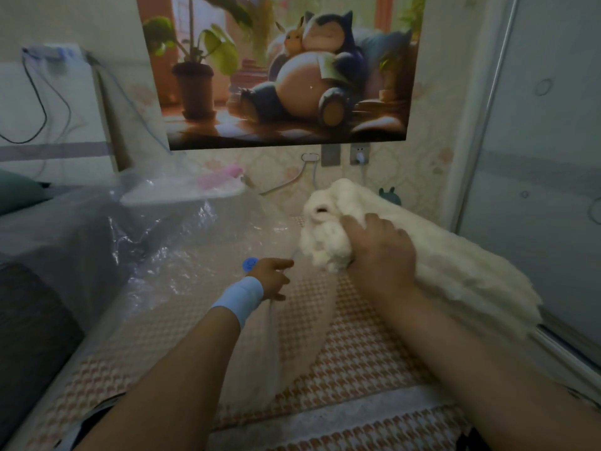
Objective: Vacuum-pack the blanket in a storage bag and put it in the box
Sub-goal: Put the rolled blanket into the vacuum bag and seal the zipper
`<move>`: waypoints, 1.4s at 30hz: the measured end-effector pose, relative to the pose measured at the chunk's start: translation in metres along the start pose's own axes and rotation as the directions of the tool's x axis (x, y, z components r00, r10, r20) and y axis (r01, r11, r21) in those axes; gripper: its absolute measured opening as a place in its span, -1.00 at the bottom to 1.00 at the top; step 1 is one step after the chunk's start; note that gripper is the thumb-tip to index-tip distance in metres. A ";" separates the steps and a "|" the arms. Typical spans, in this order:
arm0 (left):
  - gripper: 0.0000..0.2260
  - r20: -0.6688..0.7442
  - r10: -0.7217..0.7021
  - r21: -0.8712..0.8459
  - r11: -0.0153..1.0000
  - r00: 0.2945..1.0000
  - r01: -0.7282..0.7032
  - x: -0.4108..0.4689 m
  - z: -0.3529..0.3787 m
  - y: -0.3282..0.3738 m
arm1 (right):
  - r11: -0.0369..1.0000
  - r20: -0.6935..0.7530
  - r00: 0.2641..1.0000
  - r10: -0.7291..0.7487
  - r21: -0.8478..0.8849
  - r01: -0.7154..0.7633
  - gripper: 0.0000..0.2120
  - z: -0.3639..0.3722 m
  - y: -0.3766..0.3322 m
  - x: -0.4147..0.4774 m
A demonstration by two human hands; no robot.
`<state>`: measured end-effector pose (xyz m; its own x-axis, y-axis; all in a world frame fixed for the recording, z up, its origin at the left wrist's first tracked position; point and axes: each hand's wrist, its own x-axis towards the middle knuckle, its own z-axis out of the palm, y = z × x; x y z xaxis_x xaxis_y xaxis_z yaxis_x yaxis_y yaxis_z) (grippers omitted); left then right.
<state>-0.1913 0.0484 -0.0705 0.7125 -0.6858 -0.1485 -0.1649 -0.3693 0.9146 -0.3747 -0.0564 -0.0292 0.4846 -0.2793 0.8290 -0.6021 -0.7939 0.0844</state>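
Rolled cream fleece blanket [439,255] is lying at 3 o'clock from frame centre, none of it in the bag yet. My right hand [380,252] is gripping its bunched end, fingers curling into the fleece. My left hand [271,276], at 6 o'clock from centre, is pinching the edge of the clear storage bag [182,236]. The blue valve [249,263] is sitting at 10 o'clock from that hand.

I'm planning to feed the roll in end-first, compact, with the left hand lifting the mouth wide. A houndstooth cover [357,336] is lying underneath.

The bag mouth line is hard to trace in the crinkled film, my left fingertips are partly hidden, and no box is showing.
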 end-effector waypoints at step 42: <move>-0.47 -0.075 0.081 0.724 0.690 0.994 -0.002 0.039 -0.004 0.037 | 0.995 0.865 0.499 -0.044 0.080 -0.052 -0.41 0.073 -0.029 0.009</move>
<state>-0.1668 0.0098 -0.0407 0.7458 -0.6646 -0.0454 -0.6087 -0.7077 0.3587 -0.3068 -0.0748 -0.0646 0.8174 -0.5720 -0.0683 -0.5736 -0.8192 -0.0033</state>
